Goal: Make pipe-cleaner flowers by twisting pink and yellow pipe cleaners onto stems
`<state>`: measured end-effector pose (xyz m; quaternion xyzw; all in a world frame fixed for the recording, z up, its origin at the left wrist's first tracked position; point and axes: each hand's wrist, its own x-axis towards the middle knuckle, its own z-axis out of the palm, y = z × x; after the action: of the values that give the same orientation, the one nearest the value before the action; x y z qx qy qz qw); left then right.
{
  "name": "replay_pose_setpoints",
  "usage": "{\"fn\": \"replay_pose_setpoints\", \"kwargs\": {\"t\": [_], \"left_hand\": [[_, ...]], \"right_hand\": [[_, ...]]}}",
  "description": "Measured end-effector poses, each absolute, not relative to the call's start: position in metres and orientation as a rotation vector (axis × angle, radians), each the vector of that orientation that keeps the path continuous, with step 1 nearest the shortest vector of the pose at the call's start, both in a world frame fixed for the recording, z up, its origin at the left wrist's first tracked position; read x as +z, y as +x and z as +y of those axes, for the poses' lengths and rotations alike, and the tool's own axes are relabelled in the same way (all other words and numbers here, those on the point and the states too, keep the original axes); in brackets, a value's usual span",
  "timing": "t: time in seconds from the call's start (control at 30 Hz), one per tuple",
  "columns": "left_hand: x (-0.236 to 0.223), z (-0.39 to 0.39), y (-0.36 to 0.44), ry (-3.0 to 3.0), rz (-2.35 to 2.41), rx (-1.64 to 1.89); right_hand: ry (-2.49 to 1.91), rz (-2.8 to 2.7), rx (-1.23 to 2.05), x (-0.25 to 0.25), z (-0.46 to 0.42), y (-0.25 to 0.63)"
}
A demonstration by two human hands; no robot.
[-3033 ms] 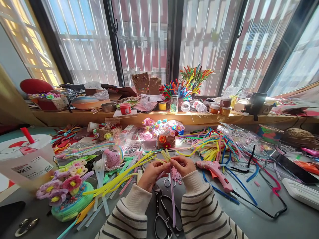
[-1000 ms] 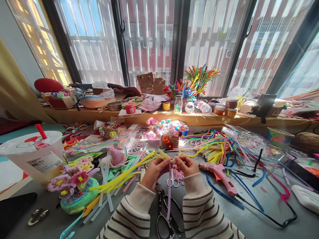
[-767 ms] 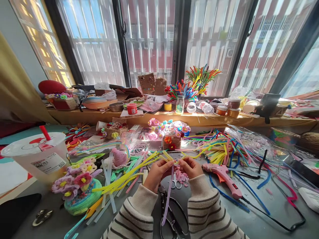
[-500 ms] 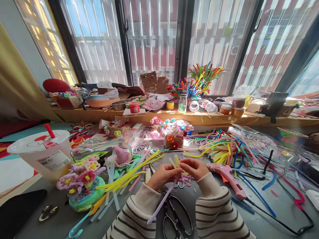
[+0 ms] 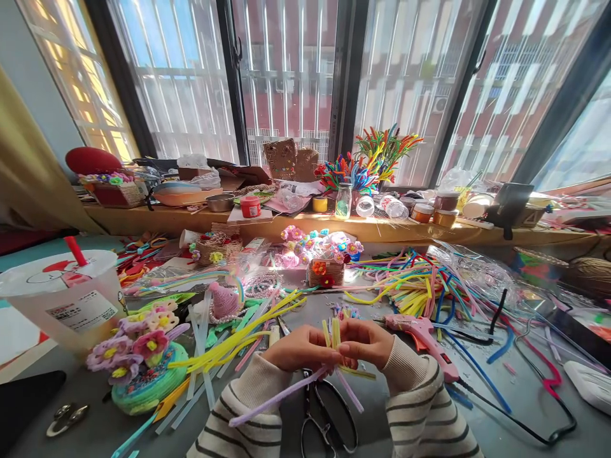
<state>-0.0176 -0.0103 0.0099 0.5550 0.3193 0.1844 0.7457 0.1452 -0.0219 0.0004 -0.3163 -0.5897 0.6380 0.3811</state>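
Observation:
My left hand and my right hand meet low in the middle, both pinched on a small bundle of short yellow pipe cleaners that stands up between the fingers. A lilac pipe cleaner is wrapped at the bundle's base; its long end trails down and left across my striped sleeve, its short end pokes down to the right. Black scissors lie on the grey table just under my wrists.
A pink glue gun with a black cord lies right of my hands, behind it a heap of coloured pipe cleaners. At left stand a drink cup with a red straw, a flower-topped green yarn piece and loose yellow stems.
My hands came nearer to me and lower with the bundle. The lilac pipe cleaner's long end swung from hanging straight down to pointing down-left, now wound round the yellow stems.

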Motion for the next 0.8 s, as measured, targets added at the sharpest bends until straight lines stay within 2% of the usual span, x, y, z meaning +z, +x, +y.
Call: {"fn": "replay_pose_setpoints", "kwargs": {"t": [0.3, 0.53, 0.8], "left_hand": [[0.009, -0.004, -0.016, 1.231, 0.829, 0.540], [0.010, -0.006, -0.009, 1.179, 0.852, 0.833], [0.005, 0.000, -0.008, 1.029, 0.964, 1.052]], "right_hand": [[-0.908, -1.315, 1.350, -0.001, -0.011, 0.139], [-0.864, -0.876, 1.472, -0.009, -0.003, 0.133], [-0.899, -0.849, 1.430, -0.008, -0.001, 0.131]]}}
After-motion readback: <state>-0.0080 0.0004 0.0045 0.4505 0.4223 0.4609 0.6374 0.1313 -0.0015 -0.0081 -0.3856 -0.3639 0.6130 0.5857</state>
